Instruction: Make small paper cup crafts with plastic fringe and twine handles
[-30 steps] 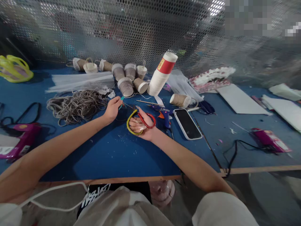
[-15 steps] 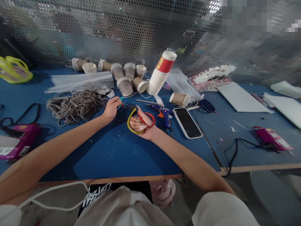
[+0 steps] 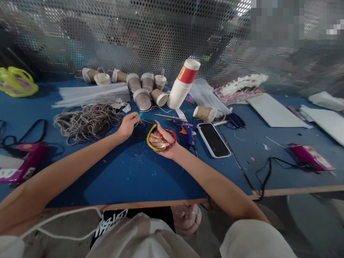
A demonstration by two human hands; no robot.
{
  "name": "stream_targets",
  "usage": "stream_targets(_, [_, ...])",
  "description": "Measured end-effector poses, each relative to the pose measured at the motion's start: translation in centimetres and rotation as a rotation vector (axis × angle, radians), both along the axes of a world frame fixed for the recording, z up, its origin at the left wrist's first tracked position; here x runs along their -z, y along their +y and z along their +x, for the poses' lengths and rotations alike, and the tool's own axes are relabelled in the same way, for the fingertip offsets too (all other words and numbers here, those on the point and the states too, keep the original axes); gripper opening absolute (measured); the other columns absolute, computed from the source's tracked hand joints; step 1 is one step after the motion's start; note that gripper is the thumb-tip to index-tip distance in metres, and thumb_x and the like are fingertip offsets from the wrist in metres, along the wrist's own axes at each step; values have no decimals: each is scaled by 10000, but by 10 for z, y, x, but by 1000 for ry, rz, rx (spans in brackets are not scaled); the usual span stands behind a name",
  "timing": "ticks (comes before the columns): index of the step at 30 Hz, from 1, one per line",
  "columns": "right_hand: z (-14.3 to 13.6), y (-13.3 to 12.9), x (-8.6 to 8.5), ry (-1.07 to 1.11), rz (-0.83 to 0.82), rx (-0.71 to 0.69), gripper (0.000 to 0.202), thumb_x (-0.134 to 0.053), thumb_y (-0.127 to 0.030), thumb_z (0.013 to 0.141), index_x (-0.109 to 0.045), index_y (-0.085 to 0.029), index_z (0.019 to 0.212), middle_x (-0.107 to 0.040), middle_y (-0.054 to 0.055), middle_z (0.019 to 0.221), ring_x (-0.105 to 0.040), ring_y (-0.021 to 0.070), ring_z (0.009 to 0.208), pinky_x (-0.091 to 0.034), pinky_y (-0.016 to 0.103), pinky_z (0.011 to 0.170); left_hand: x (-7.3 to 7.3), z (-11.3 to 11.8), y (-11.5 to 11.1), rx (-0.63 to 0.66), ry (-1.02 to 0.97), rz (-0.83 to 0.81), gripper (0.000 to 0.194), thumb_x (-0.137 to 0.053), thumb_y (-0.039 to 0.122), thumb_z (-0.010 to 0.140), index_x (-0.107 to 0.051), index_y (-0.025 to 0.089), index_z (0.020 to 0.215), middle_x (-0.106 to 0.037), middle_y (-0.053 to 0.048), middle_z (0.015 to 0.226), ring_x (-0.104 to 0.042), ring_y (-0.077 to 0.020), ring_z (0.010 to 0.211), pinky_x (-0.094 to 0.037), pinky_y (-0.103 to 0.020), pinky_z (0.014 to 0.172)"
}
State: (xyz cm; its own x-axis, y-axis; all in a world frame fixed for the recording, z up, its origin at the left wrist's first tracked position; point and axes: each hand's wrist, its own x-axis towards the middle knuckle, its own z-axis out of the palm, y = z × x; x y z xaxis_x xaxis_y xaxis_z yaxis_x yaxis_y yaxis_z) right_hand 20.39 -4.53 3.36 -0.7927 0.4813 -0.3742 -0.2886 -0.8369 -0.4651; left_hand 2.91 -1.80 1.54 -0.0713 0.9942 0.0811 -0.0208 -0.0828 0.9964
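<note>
On the blue felt-covered surface [image 3: 129, 179], the landmark is the leaning stack of white paper cups with a red band [image 3: 183, 85]. Left of that stack lies a cluster of twine-wrapped paper cups [image 3: 143, 94], most on their sides; what is inside them cannot be made out. One more twine-wrapped cup [image 3: 205, 113] lies on its side just right of the stack's foot.

In front of the stack, the right hand [image 3: 164, 145] has its fingers closed through the loops of a pair of scissors with one yellow and one red handle [image 3: 160, 137]; the blades are mostly hidden by the fingers. Left of it, still in front of the stack, the left hand [image 3: 128, 125] pinches a small teal-tipped piece [image 3: 139, 116], too small to identify. A thin strand seems to run between the hands, but it is hard to tell.

Further left of the stack sprawls a loose heap of grey-brown twine [image 3: 87, 121]. Right of the stack's foot rests a black smartphone in a white case [image 3: 213, 139], with a blue hot-glue gun [image 3: 186, 128] just beside it.
</note>
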Motion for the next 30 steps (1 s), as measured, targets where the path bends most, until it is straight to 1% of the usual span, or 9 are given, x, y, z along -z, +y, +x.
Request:
stream_targets(2, [2,3,-1,-1,-9,-22,625,-292,-656,943,-373,-177,551,-421,-48,458,-303,-3,309,-294,68,270,1,-1,0,42,-4,-1,275,-532,111,774,-458,165,514,-478,29,507,-324,-84,495,-234,-223,498])
stream_targets(4, [5,6,-1,-23,-8,-44,609,-255,-623,965,-410,-167,594,-505,-9,533,-381,8,348,-329,76,284,3,-1,0,80,-28,-3,291,-566,160,773,-417,174,523,-426,41,511,-289,-84,492,-225,-227,493])
stream_targets(7, [11,9,3,19,-12,-88,601,-149,-551,1004,-444,-150,666,-586,31,663,-378,-5,350,-352,82,295,3,-2,0,86,-48,73,261,-622,187,739,-448,169,545,-436,30,609,-366,-90,571,-294,-222,545])
stream_targets(10, [16,11,7,169,-47,-136,626,-93,-608,976,-411,-166,667,-505,-27,589,-294,-11,310,-370,88,306,1,-2,-1,119,-36,146,138,-643,198,716,-558,161,614,-529,2,748,-445,-104,680,-339,-228,618])
stream_targets(12, [17,12,9,224,-63,-152,657,-84,-703,918,-386,-182,656,-457,-43,552,-303,3,319,-388,104,313,0,-2,-1,186,-32,106,120,-637,249,741,-597,168,662,-515,15,676,-399,-102,611,-315,-238,582])
stream_targets(15, [17,12,9,212,-72,-145,694,-81,-777,861,-384,-187,656,-454,-28,553,-343,21,357,-386,113,312,-1,-2,-3,216,-22,61,198,-630,293,766,-570,170,624,-534,21,609,-322,-94,535,-270,-241,533])
stream_targets(19, [13,11,9,128,-29,-115,735,-138,-838,813,-415,-180,638,-449,-22,523,-346,31,374,-339,109,283,-3,-1,-5,175,-4,73,236,-632,269,787,-549,166,592,-625,-4,660,-387,-93,548,-311,-230,557])
stream_targets(26, [9,10,9,107,30,-84,719,-264,-840,794,-412,-176,560,-424,-38,447,-297,26,343,-312,103,255,-3,-1,-5,162,-7,29,283,-644,292,814,-550,163,580,-547,17,562,-343,-77,469,-250,-224,475])
stream_targets(30, [9,8,10,120,38,-55,704,-299,-805,814,-410,-165,542,-420,-53,422,-264,11,314,-288,89,247,-5,-1,-6,167,-21,23,295,-647,259,799,-524,161,549,-575,10,560,-360,-71,458,-252,-225,471])
